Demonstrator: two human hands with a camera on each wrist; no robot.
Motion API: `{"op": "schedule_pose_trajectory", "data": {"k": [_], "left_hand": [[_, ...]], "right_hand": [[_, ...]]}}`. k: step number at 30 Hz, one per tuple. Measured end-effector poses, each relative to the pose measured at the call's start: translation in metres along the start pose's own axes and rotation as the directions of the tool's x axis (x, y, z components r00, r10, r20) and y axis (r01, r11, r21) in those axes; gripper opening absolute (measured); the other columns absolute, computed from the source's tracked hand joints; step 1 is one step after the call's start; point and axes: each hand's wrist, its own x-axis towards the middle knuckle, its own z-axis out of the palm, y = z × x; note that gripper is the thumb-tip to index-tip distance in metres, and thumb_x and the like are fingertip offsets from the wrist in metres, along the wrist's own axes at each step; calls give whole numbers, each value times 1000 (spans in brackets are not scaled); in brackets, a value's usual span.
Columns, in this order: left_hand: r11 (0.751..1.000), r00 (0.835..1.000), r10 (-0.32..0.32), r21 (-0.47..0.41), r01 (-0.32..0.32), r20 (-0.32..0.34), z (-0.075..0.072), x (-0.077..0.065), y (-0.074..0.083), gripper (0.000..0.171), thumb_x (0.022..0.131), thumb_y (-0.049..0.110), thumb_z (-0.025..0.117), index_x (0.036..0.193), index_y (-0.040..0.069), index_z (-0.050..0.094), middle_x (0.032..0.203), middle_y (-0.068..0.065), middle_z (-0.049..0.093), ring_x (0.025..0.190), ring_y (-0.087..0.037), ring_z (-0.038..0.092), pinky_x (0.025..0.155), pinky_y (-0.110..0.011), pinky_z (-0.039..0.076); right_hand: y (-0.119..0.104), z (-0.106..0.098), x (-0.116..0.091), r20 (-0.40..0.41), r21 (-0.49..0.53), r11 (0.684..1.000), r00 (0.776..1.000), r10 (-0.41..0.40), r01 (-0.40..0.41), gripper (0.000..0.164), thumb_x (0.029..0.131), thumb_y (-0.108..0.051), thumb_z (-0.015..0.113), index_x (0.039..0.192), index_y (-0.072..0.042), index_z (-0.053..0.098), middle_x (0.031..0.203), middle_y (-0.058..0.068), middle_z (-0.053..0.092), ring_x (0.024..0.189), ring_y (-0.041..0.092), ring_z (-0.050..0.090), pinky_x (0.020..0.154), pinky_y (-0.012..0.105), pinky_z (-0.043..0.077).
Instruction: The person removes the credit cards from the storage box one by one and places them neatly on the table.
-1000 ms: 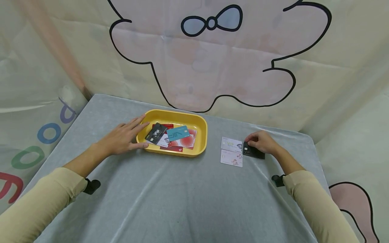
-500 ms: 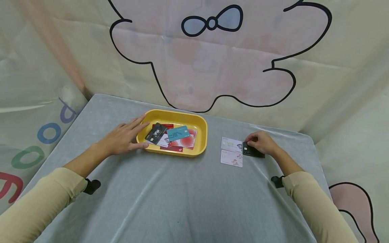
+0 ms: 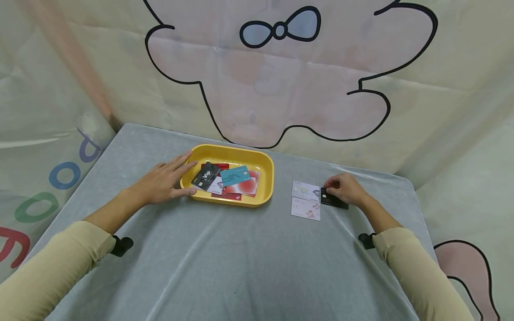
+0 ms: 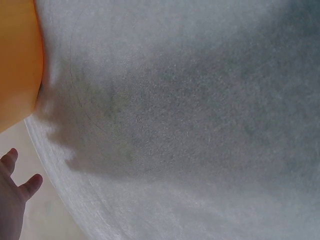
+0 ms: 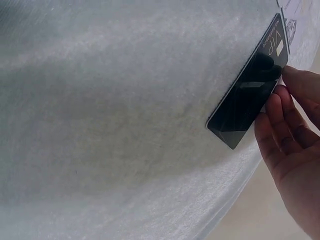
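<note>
On the right of the grey tabletop lies a black VIP card (image 3: 334, 200). My right hand (image 3: 346, 188) pinches it at its far edge with thumb and curled fingers; in the right wrist view the fingertips (image 5: 280, 91) are along that edge. Immediately left of it are two pale cards, a VIP card (image 3: 306, 191) above a white card with a floral print (image 3: 306, 208). My left hand (image 3: 164, 178), fingers spread, rests against the left rim of a yellow tray (image 3: 267, 178). Several cards are heaped inside, with a teal card (image 3: 235, 176) and a dark grey VIP card (image 3: 206, 176) on top.
Grey cloth (image 3: 241, 258) covers the table, with shallow creases running toward the front. Behind it hangs a printed curtain (image 3: 257, 89), close to the tray's far side. A second printed sheet (image 3: 60, 133) borders the left edge.
The black card has shifted and turned very slightly, its right end drawing a little left, with my right hand at its edge. My left hand and the tray stay put.
</note>
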Motion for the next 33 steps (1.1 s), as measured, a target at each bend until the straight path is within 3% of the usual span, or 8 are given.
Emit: {"op": "schedule_pose_trajectory", "data": {"k": [10, 16, 24, 33], "left_hand": [[1000, 1000, -21, -6, 21, -2, 3, 3, -2, 91, 89, 69, 55, 158, 16, 28, 167, -10, 9, 149, -38, 19, 109, -64, 29], [1000, 1000, -15, -2, 15, -5, 2, 3, -2, 91, 89, 70, 54, 158, 16, 28, 167, -10, 9, 149, -39, 20, 109, -65, 30], [1000, 1000, 3, 7, -3, 2, 0, 1, -3, 91, 91, 70, 51, 158, 13, 27, 167, -11, 7, 148, -40, 20, 108, -65, 30], [1000, 1000, -2, 1, 2, -7, 1, 1, -2, 91, 89, 71, 52, 157, 15, 30, 167, -11, 10, 148, -39, 21, 108, -64, 31]], "right_hand": [[-3, -3, 2, 15, -11, 1000, 1000, 17, -17, 16, 92, -2, 67, 105, 7, 70, 97, 17, 71, 90, 29, 64, 82, 47, 51], [-18, -16, 12, -3, 3, 1000, 1000, 14, -14, 21, 95, -6, 64, 112, 8, 67, 102, 18, 68, 94, 30, 62, 83, 45, 50], [-58, -27, 35, -83, 92, 995, 996, -20, 28, 29, 97, -14, 66, 120, 4, 64, 110, 19, 67, 103, 32, 62, 87, 46, 50], [-117, -22, 64, -94, 255, 964, 994, -56, 79, 34, 96, -22, 69, 124, -3, 64, 118, 14, 66, 107, 28, 62, 96, 45, 51]]}}
